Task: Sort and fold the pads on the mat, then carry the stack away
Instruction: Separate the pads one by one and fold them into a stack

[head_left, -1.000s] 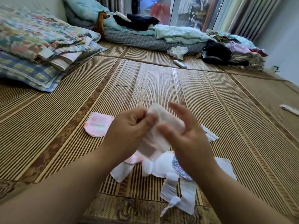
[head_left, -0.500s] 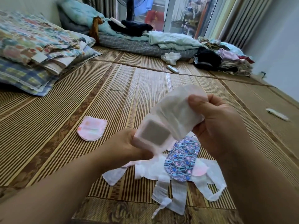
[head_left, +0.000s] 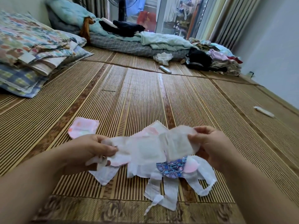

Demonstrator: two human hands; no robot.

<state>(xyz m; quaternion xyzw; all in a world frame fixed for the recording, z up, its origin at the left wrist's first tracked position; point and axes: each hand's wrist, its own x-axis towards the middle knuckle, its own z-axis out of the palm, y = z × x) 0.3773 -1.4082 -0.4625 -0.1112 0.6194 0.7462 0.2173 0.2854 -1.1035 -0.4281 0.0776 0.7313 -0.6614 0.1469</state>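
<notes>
A: What is seen nearest, at the near edge of the mat (head_left: 145, 97)?
B: A loose pile of pads (head_left: 139, 170) is spread there, with white strips trailing toward the border and a blue patterned pad (head_left: 171, 169) lying on top.

A: And just above that?
B: A white pad (head_left: 150, 147) is held stretched out over the pile, clear of the mat. Its left end is pinched by the left hand (head_left: 90, 151), thumb on top and fingers curled beneath. Its right end is pinched by the right hand (head_left: 208, 146) between thumb and fingertips. Both hands are thus clamped on the one pad.

A: Which step is judged to be in hand?
B: The pad appears to be opened out and smoothed ahead of folding.

A: How is that done well?
B: Even tension should be applied so that creases are drawn out, and the ends should be brought together squarely so that the edges meet. The soft fabric is likely to sag in the middle, so the fold may be helped by laying it on bare mat. The trailing strips below should not be caught up.

A: Where should it be placed?
B: Probably on or beside the folded pink pad (head_left: 84, 127), which lies further up the mat to the left, apart from the pile, so that a stack is begun.

A: And beyond?
B: Piled bedding (head_left: 32, 50) is seen at the far left corner and heaped clothes (head_left: 215, 60) at the far right. Neither is involved.
</notes>
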